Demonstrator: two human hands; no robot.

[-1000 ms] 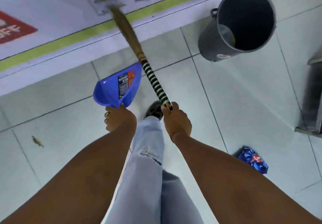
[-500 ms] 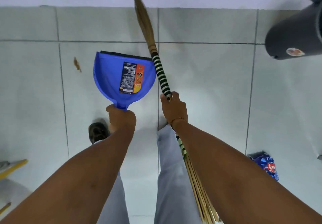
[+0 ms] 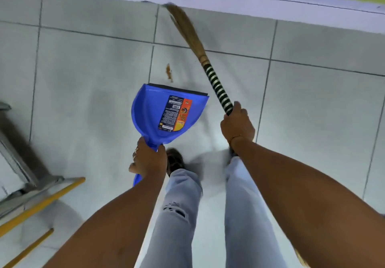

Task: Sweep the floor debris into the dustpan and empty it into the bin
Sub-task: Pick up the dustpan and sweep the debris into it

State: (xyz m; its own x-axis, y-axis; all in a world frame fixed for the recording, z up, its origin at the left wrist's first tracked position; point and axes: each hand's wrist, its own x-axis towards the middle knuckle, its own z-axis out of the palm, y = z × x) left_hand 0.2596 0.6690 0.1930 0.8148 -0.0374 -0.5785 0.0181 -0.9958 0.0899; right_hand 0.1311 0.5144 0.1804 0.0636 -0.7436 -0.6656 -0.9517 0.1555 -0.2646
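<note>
Gripping the blue dustpan (image 3: 166, 113) by its handle, the left hand (image 3: 149, 159) holds it forward. The right hand (image 3: 237, 126) clenches the broom (image 3: 216, 86). Brown debris (image 3: 169, 74), possibly a leaf, lies on the floor (image 3: 83, 92) just beyond the dustpan's lip.

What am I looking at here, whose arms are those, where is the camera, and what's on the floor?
There is no machine here: the arms belong to a person, and the one camera is worn on their head, looking forward and down, so you see what they see. The left hand grips the handle of a blue dustpan, which has a label inside it. The right hand grips the striped handle of a grass broom, whose bristles point toward the wall. On the pale tiled floor, just beyond the dustpan's front edge, lies a small brown bit of debris. Below are the person's legs in light jeans.
</note>
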